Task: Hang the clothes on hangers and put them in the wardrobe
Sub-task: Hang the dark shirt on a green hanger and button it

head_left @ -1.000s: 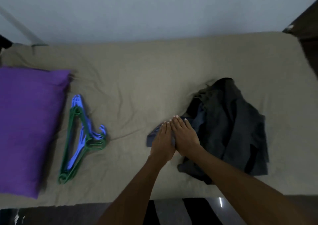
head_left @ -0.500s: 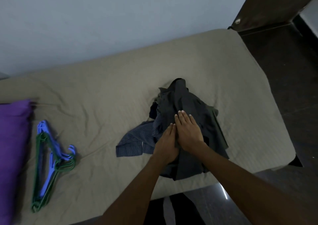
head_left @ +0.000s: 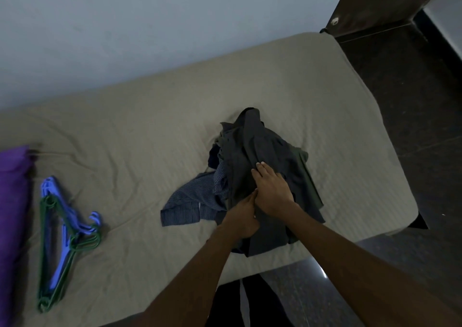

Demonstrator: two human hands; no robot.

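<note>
A heap of dark clothes (head_left: 265, 151) lies on the bed (head_left: 130, 131), right of centre. A blue striped shirt (head_left: 190, 204) spills out of its left side. My right hand (head_left: 271, 191) rests flat on the top dark garment, fingers stretched toward the wall. My left hand (head_left: 241, 216) lies beside it on the heap's near edge, its fingertips tucked against the right hand. Blue and green plastic hangers (head_left: 65, 231) lie stacked on the sheet far to the left, out of reach of both hands.
A purple pillow (head_left: 12, 201) sits at the left edge beside the hangers. Dark floor (head_left: 400, 126) runs along the bed's right side, with a dark wooden panel (head_left: 375, 4) at the top right. A pale wall backs the bed.
The view has swung right, so the heap sits nearer the centre. Both hands have slid from the heap's left edge onto the top dark garment.
</note>
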